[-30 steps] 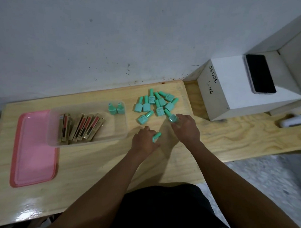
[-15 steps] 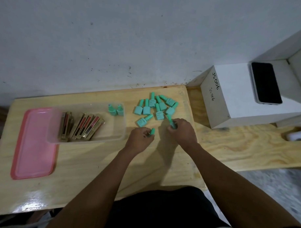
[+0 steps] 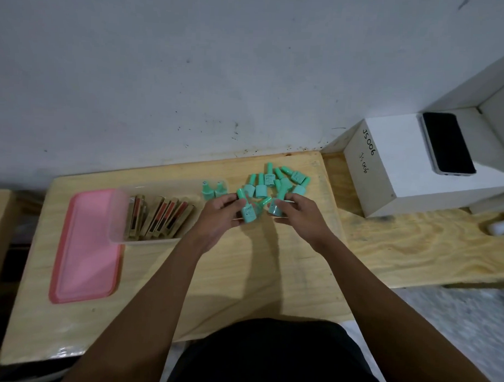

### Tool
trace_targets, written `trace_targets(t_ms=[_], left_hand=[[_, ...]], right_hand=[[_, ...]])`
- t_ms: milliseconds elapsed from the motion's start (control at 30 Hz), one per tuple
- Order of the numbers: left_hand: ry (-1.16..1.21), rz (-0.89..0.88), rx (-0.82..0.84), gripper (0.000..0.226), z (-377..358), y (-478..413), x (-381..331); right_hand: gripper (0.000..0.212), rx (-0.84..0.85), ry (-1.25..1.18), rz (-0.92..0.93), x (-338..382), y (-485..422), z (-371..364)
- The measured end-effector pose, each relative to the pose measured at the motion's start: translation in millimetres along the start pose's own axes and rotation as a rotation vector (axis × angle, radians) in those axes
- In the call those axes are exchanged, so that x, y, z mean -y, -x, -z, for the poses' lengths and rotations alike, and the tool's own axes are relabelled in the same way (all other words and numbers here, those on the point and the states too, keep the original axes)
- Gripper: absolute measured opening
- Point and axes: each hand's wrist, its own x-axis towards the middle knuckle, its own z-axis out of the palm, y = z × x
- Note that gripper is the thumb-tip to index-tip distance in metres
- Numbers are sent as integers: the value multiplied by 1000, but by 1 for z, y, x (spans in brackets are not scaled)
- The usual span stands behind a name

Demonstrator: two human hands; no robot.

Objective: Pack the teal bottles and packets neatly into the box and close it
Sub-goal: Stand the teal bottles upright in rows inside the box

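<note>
My left hand (image 3: 218,215) grips a teal bottle (image 3: 246,208), lifted just above the table, cap pointing away. My right hand (image 3: 300,214) grips another teal bottle (image 3: 276,204) beside it. Behind both hands several more teal bottles (image 3: 277,179) lie in a loose pile on the wooden table (image 3: 242,276). A clear plastic box (image 3: 121,215) to the left holds several gold-and-red packets (image 3: 161,217) lined up and two teal bottles (image 3: 213,189) standing in its far right corner. The box's pink lid (image 3: 86,248) lies flat at its left.
A white carton (image 3: 388,172) marked "JS006" stands at the right with a black phone (image 3: 448,143) on top. A white object (image 3: 501,226) lies on the lower wooden board at the far right. The wall runs right behind the table.
Both hands have lifted their teal bottles off the table and drawn closer together, the left hand's bottle now showing in full. The camera has tilted, shifting the scene.
</note>
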Motion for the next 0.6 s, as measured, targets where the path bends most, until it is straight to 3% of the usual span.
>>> trace_targets(t_ms=[200, 367, 600], left_hand=[[-129, -74, -114, 28, 35, 5, -11], [-263, -162, -274, 28, 57, 7, -17], [-583, -301, -315, 19, 80, 11, -24]], right_hand=[[25, 58, 27, 57, 9, 1, -30], [21, -27, 384, 194, 7, -7, -52], [22, -18, 537, 330, 9, -18, -82]])
